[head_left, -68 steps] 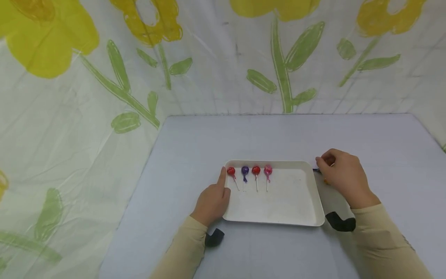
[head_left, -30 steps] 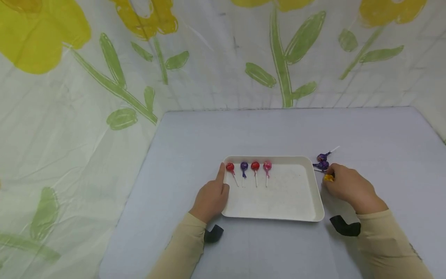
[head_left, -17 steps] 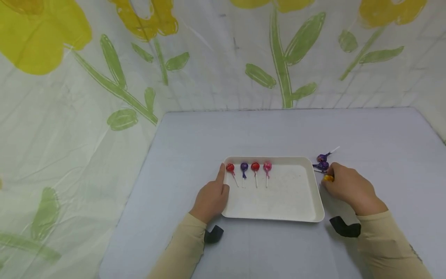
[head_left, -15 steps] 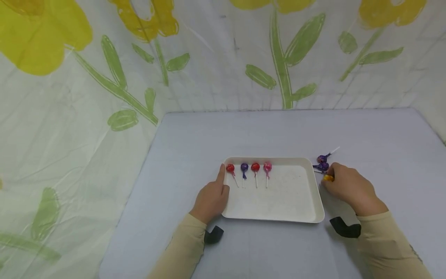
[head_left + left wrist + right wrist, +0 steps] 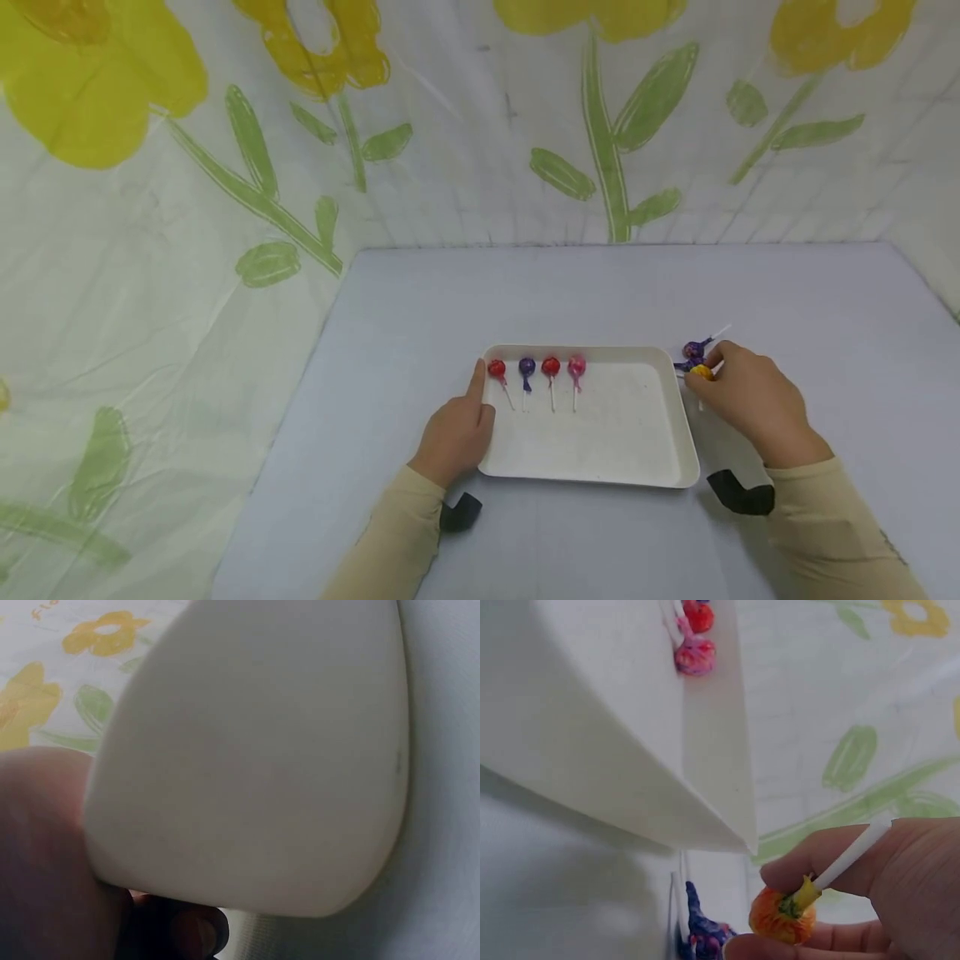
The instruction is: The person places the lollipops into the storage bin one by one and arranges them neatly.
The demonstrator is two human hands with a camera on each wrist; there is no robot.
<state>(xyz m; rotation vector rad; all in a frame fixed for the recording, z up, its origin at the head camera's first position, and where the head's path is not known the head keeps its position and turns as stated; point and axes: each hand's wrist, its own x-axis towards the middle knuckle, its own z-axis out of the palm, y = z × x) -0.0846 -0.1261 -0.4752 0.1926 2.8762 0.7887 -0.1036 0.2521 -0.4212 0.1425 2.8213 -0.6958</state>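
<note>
Left hand (image 5: 453,437), index finger (image 5: 477,379) extended; right hand (image 5: 753,408) bent, fingertips (image 5: 780,870) pinching.

Screened-off spot; kind of building unclear

Pale table (image 5: 360,367) backed by white sheeting (image 5: 465,167), creased, printed with yellow flowers (image 5: 105,100) and green leaves (image 5: 656,96). Sheeting runs along the far edge, past both far corners and down the left edge. Looks like a makeshift booth; whether home, lab or office, cannot tell.
</note>
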